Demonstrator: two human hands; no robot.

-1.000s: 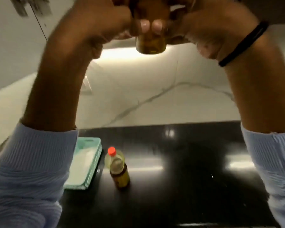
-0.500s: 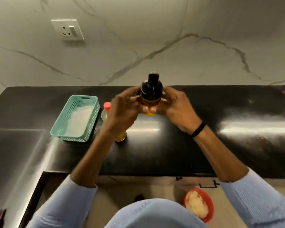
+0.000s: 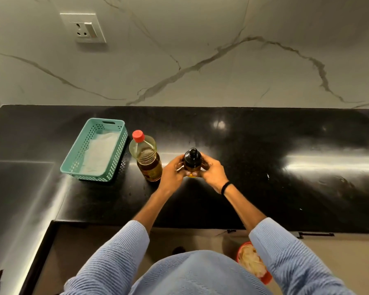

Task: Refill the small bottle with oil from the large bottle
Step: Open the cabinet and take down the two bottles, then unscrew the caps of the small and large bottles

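Curling round the small bottle (image 3: 192, 161) from either side, fingers (image 3: 180, 162) of left hand (image 3: 172, 173) and right hand (image 3: 213, 172) hold it upright, cap up.

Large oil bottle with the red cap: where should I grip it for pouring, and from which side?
Wrap the labelled body of the large oil bottle, below the tapering shoulder, coming from the front or right. It stands upright, and the teal basket crowds its left side. The red cap is still on. Let go of the small bottle first.
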